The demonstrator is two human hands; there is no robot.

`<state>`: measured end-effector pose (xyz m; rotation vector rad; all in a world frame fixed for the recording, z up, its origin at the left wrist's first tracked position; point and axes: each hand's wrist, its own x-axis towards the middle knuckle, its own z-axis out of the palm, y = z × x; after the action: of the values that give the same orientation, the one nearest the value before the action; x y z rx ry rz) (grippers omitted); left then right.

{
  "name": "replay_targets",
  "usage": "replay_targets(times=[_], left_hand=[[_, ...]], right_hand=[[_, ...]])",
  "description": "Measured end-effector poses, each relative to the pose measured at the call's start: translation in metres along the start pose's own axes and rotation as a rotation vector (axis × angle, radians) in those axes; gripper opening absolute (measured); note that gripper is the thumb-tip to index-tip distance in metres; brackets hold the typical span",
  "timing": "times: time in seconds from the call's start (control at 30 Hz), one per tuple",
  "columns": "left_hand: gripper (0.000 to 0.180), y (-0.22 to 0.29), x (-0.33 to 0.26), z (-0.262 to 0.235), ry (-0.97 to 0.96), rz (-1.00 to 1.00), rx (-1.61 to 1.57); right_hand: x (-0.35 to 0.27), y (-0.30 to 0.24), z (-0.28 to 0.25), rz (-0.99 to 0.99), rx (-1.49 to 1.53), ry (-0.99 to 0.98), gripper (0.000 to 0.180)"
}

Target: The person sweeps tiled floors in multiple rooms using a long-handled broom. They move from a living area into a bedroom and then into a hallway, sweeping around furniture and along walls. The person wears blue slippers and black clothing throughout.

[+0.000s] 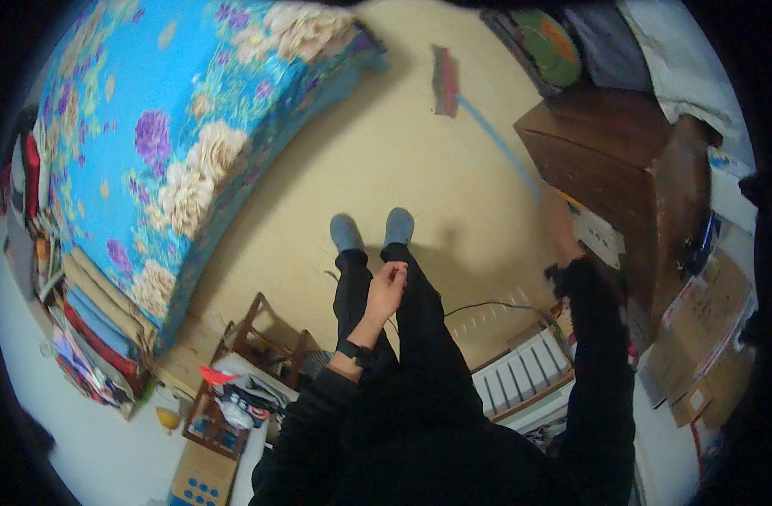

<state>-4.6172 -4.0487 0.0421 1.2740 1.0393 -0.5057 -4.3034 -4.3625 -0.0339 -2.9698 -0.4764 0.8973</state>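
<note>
At the lower left of the frame, one stack of folded textiles (108, 308) is being held up beside one bed, whose blue floral cover (152, 139) is being spread across the upper left. Below, one small yellow object (168, 417) is being shown near one brown wooden frame (249, 319). Two grey-blue slippers (345, 232) are being worn side by side at the centre, on pale flooring (318, 160). Just below them, one left hand (388, 288) is being held over the legs, its fingers loosely half curled and nothing seen in them; one dark wristband (352, 352) is being worn there. One broom (444, 82) is being rested with its red-and-grey head on the floor at upper centre, its single blue handle being slanted down rightward. At lower right of centre, one white slatted panel (525, 371) is being partly covered by the clothing. The handle's near end is being gripped by one right hand (560, 228), right of centre; how tightly cannot be told through blur. One brown chest (592, 145) is being seen beside it, and cardboard (702, 316) is being stacked at the far right.
</note>
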Motion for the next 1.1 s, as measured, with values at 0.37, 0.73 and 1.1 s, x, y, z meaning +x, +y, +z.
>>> replay_targets(times=[0.37, 0.73, 1.1], left_hand=[[0.023, 0.118, 0.068, 0.017, -0.24, 0.1, 0.292], [0.03, 0.223, 0.157, -0.085, -0.354, -0.103, 0.352], [0.026, 0.338, 0.203, -0.115, -0.375, -0.451, -0.156]], right_hand=[[-0.252, -0.069, 0.074, 0.958, 1.221, -0.357, 0.035], [0.052, -0.271, 0.063, 0.888, 1.722, -0.245, 0.01], [0.185, -0.434, -0.046, 0.816, 2.029, -0.073, 0.065]])
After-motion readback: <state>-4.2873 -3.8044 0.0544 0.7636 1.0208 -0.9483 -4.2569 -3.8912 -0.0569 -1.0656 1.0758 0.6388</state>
